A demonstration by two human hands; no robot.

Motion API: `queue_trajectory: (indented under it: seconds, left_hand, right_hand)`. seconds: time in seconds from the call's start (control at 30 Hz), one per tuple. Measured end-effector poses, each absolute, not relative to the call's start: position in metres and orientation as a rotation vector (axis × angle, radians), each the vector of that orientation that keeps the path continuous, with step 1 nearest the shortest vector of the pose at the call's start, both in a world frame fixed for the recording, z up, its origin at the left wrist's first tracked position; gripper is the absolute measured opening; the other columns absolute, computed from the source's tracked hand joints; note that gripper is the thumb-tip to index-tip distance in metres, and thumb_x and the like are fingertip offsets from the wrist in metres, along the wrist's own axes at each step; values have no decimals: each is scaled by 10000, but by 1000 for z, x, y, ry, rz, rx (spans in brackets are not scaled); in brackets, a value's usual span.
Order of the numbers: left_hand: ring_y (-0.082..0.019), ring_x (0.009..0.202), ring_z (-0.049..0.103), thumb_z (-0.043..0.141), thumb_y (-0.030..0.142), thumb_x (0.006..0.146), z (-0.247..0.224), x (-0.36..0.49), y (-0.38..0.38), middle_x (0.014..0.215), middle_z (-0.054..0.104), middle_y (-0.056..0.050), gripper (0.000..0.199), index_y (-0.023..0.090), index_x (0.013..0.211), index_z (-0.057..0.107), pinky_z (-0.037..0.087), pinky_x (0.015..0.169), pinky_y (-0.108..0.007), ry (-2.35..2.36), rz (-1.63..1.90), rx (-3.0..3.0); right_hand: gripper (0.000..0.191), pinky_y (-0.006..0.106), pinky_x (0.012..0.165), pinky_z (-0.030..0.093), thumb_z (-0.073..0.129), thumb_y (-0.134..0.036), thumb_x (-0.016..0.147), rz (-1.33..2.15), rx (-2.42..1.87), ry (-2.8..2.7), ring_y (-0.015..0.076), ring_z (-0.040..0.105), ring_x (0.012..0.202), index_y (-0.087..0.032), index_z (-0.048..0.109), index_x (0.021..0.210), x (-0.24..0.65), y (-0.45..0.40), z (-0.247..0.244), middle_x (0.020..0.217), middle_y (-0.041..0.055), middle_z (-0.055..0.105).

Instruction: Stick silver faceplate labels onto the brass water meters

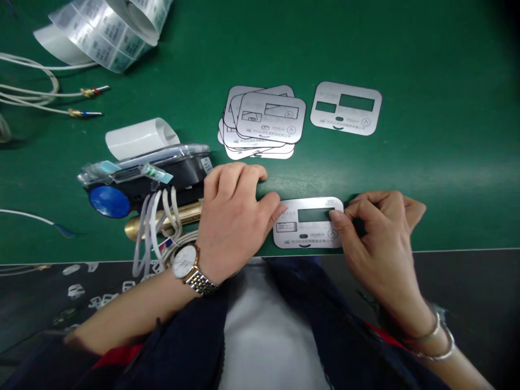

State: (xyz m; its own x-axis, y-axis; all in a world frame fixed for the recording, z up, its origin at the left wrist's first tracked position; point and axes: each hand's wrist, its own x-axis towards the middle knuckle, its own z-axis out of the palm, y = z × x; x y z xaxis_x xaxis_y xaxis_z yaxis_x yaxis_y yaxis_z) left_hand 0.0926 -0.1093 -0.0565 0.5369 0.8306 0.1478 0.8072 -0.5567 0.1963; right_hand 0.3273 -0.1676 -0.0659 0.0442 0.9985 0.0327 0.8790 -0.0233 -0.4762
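Green table (447,114) carries the near plate (309,227), pinched by right hand (379,233); left hand (235,216), I cannot tell; careless pull may drop it.

Left hand (233,214) palm-down; right fingers (368,210) curled, apparently pinching.

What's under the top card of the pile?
More silver cards, edges poking out on several sides. Their middles are mostly covered, so I can't count them.
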Motion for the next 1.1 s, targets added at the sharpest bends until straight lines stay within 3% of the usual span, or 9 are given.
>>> queue_trajectory:
  seconds: [0.23, 1.1]
  left_hand:
    - [-351, 1234, 489, 658, 381, 985, -54, 95, -111, 1283, 609, -107, 229, 193, 859, 698, 338, 1093, -582, 1464, 306, 2647]
    - [-371, 1245, 490, 624, 394, 1002, -53, 98, -112, 1274, 610, -111, 245, 200, 899, 734, 320, 1112, -636, 1492, 222, 2600]
  right_hand:
    - [289, 565, 941, 409, 612, -424, 990, 481, -1976, -1859, 334, 497, 1043, -220, 571, 790, 329, -166, -68, 997, 108, 534]
    - [282, 540, 950, 345, 625, -390, 991, 427, -1968, -1913, 340, 500, 1068, -200, 595, 785, 328, -166, -67, 1015, 115, 564]
